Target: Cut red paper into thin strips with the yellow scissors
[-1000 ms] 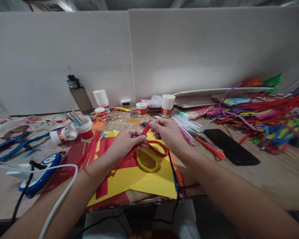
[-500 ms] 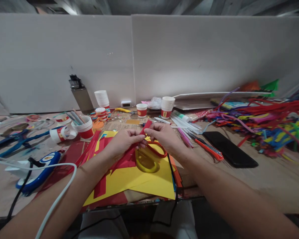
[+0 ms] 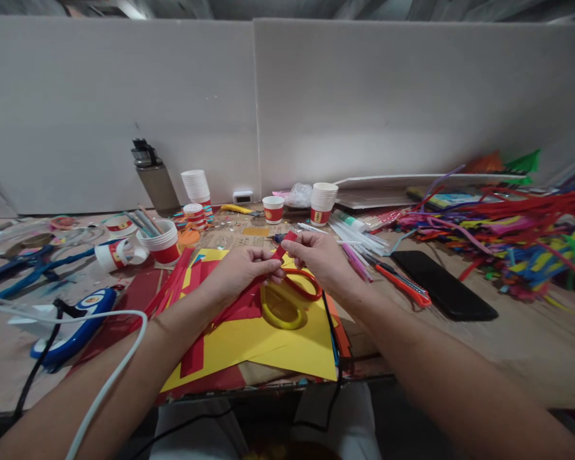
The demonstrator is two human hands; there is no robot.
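Observation:
Between my two hands is a small red paper strip [image 3: 284,245], tilted upward. My left hand [image 3: 249,265] pinches its lower end, while my right hand [image 3: 314,255] has its thumb and fingers closed on the upper end. Just beneath them lie scissors with red and yellow handles [image 3: 287,319]; their blades are hidden. The scissors rest on yellow paper [image 3: 287,354], with red paper [image 3: 242,306] beside them. More red strips [image 3: 175,278] lie left of my left forearm.
Left are a paper cup with pens [image 3: 165,249], a blue-and-white device [image 3: 84,329] and a white cable [image 3: 124,335]. Right are a utility knife [image 3: 402,284], a black phone [image 3: 443,284] and colourful pipe cleaners [image 3: 512,236]. A bottle [image 3: 157,185] and cup stacks [image 3: 323,204] stand behind.
The red strip's tip has tilted further to the right, with my right fingers shifted slightly along. My left hand has hardly moved. The view has shifted a little.

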